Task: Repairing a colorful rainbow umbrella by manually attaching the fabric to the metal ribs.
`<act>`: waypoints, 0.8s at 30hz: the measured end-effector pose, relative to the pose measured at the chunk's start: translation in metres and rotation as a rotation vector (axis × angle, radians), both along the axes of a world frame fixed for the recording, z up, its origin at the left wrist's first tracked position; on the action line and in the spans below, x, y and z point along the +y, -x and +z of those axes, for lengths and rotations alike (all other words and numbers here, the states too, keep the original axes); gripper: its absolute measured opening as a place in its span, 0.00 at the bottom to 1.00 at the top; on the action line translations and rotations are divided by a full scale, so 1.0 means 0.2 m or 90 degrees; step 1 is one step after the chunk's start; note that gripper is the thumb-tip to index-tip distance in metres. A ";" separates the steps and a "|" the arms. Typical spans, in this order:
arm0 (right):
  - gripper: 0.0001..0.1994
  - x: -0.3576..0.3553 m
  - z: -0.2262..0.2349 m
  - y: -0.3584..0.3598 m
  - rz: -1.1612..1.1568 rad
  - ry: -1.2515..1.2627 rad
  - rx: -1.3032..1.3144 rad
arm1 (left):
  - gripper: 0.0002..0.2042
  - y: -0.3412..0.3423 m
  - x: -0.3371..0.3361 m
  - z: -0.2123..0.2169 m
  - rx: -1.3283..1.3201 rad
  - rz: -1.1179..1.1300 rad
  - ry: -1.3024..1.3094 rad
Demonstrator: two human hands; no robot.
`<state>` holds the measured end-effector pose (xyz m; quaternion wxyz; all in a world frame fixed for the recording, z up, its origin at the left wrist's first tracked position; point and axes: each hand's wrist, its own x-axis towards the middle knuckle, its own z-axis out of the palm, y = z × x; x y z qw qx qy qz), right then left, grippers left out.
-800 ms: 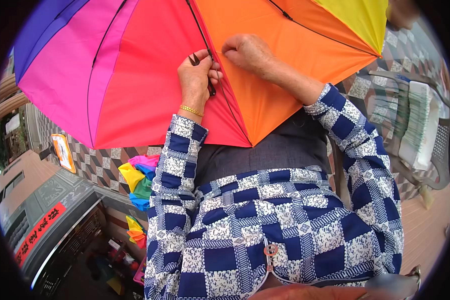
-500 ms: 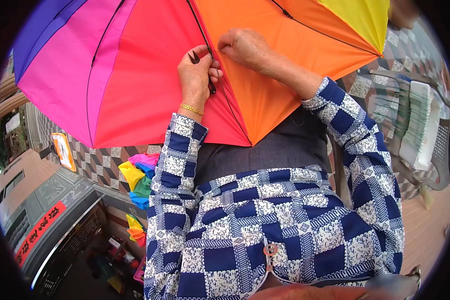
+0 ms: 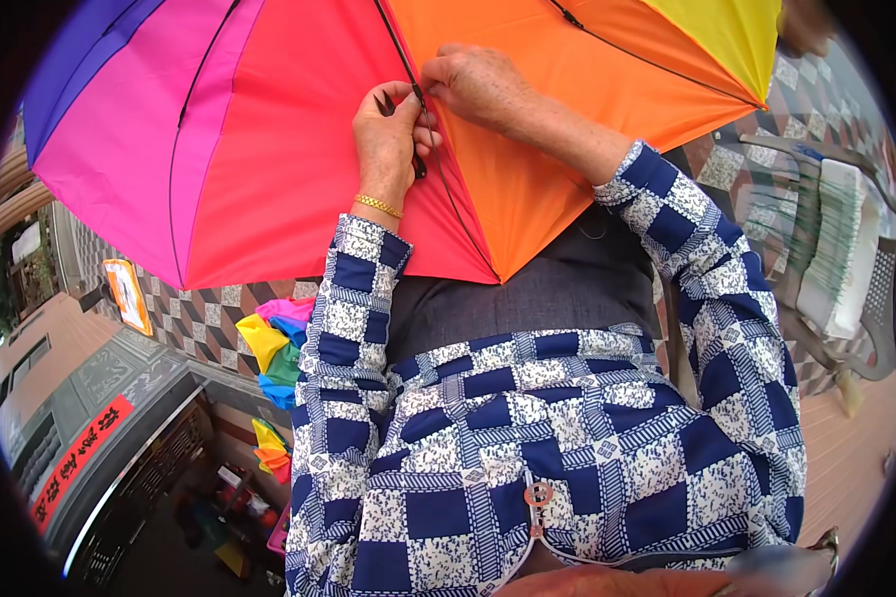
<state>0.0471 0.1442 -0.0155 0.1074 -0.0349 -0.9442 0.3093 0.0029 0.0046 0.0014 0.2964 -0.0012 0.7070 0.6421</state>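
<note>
The person is holding an open rainbow-panelled fabric umbrella (image 3: 299, 129) from its underside, with both hands meeting at one thin black metal rib (image 3: 438, 164) that runs along the seam between the red panel and the orange panel. The left hand (image 3: 388, 134) is closing around the rib, thumb and forefinger pinching it, while the other fingers are curling over a small dark object whose kind cannot be told. The right hand (image 3: 483, 85) is sitting just beside it, touching it at the fingertips, and is pressing its own fingertips together on the same rib at the seam.

A thin gold chain bracelet (image 3: 379, 206) is circling the left wrist, just below the pinch. Both forearms are wearing the sleeves of a blue-and-white checked patterned shirt (image 3: 528, 438), which is spreading out well below the grip. Left of the left sleeve, a folded bundle of bright multicoloured fabric (image 3: 274, 348) is lying over a brown-and-white checked tile floor (image 3: 189, 318). Well to the right of the hands, a grey metal chair with a white cushion (image 3: 846, 259) is standing.
</note>
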 end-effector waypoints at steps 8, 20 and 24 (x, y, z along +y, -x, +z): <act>0.06 0.01 0.03 -0.02 0.016 0.029 0.015 | 0.03 -0.02 0.02 0.00 0.011 0.010 0.009; 0.13 -0.12 0.15 -0.06 -0.075 0.226 -0.201 | 0.02 -0.04 -0.01 -0.01 0.063 0.074 0.003; 0.11 -0.13 0.12 -0.06 -0.066 0.238 -0.208 | 0.03 -0.04 -0.01 0.00 0.063 0.078 0.000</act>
